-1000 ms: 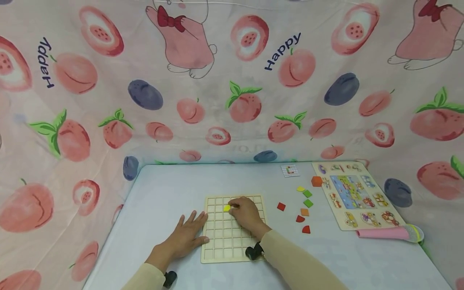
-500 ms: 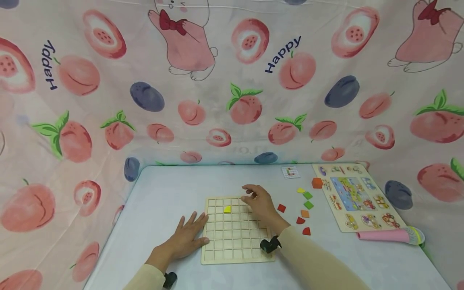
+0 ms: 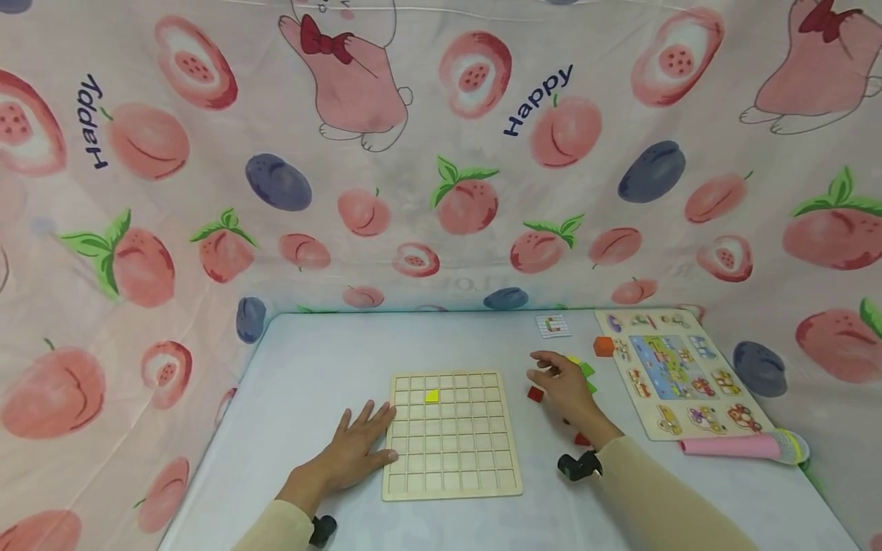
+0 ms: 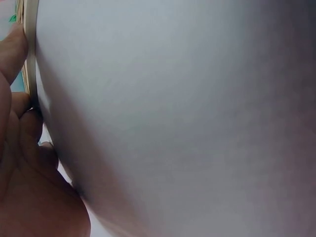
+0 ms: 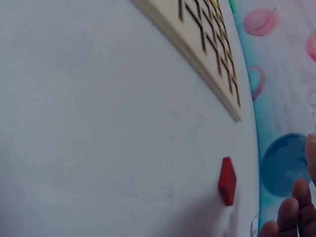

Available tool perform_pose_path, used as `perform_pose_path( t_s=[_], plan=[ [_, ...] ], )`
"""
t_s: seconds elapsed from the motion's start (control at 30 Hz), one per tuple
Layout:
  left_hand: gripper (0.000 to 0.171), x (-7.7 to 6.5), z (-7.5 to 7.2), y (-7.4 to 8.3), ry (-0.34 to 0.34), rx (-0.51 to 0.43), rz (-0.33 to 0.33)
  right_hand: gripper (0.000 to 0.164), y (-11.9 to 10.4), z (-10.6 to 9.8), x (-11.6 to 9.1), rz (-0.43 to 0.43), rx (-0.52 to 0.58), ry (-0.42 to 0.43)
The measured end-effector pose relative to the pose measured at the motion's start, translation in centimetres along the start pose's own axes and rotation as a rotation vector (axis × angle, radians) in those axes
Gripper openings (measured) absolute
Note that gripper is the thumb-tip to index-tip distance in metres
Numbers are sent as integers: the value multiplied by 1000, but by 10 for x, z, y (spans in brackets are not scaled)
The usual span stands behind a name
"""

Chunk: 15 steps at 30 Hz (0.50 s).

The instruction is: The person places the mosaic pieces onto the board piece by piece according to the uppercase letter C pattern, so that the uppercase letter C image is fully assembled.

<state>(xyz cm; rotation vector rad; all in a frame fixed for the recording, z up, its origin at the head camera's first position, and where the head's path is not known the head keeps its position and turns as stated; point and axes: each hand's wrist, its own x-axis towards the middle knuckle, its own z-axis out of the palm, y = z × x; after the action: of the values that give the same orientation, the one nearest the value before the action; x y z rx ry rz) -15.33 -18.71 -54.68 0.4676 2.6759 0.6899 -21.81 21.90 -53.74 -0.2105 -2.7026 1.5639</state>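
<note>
The L hand (image 3: 351, 455) is resting on the L edge of the grid board (image 3: 455, 444), w/ its fingers (image 3: 363, 417) lying straight and spread, so it's not grabbing anything. The R hand (image 3: 566, 386) is hanging over the table (image 3: 331, 352) by the colored pcs; its fingers are bending a bit, w/ a gap by the thumb, and I'm not seeing anything in them, so they're prob holding nothing. The red square (image 3: 535, 395) is lying on the table, R of the board and close to the R fingertips. In the R wrist cam it's looking blurry but like a small block w/ flat sides. The yellow pc (image 3: 432, 396) is sitting in one of the grid's boxes, near the top and L of the middle. Green pcs (image 3: 588, 369) and another red pc (image 3: 582, 439) are peeking out past the R hand and arm. The red square is prob feeling light and hard, like wood or plastic (can't tell which), so it's not looking squishy or easy to break. It's prob a bit slippery, so a push on top may just be making it skid; the good spot for holding is 2 sides facing each other, w/ thumb and pointer pinching low. The board is looking flat and stiff, prob light too, so it could be sliding if bumped, and its rim is the best place for holding it
</note>
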Motion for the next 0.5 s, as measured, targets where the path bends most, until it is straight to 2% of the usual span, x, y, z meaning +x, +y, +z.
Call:
perform_pose_path(
  t_s=[0.13,0.37,0.5],
  plan=[
    [81,0,1,-1,4,2,-2,42,11,-4,-5,25,-79,-40],
    [81,0,2,-1,5,4,-14,37,26,-5,-11,-69,-272,-100],
    [81,0,2,0,11,7,-15,32,29,-3,-11,-105,-307,-105]
  ],
)
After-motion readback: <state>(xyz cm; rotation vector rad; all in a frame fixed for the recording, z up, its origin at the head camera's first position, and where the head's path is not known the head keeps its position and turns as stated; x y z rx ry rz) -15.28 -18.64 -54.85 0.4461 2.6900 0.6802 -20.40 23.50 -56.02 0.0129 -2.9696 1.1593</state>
